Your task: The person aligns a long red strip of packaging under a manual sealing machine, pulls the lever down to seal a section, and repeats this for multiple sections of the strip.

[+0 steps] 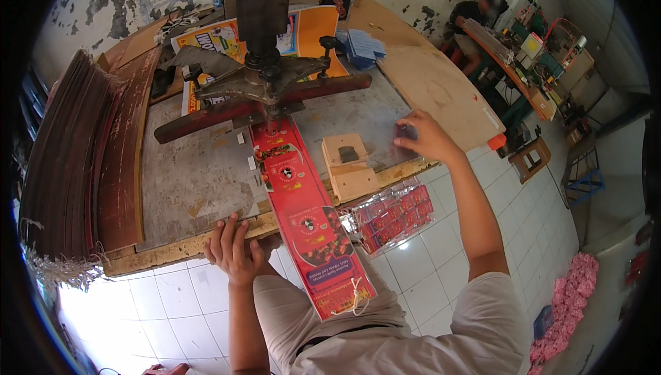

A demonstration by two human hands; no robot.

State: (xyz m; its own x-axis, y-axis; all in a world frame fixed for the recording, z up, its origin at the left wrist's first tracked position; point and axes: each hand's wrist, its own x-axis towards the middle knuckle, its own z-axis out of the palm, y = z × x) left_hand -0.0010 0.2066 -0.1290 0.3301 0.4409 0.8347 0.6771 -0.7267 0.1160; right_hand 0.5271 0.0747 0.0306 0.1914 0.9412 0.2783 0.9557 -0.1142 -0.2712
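Our strip [292, 199] is red, food-printed, white string [356, 297] at its near end. It overhangs the grey table [186, 182] above white tiles [441, 265], long axis running from the press [265, 86] toward our lap. Our left hand [236, 251] lies released on the edge; we cannot tell our right hand's [432, 141] grip.

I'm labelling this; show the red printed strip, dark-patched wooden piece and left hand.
Red printed strip [303, 204]: head view, middle of its face.
Dark-patched wooden piece [335, 153]: head view, wood left of patch.
Left hand [237, 256]: head view, its back.
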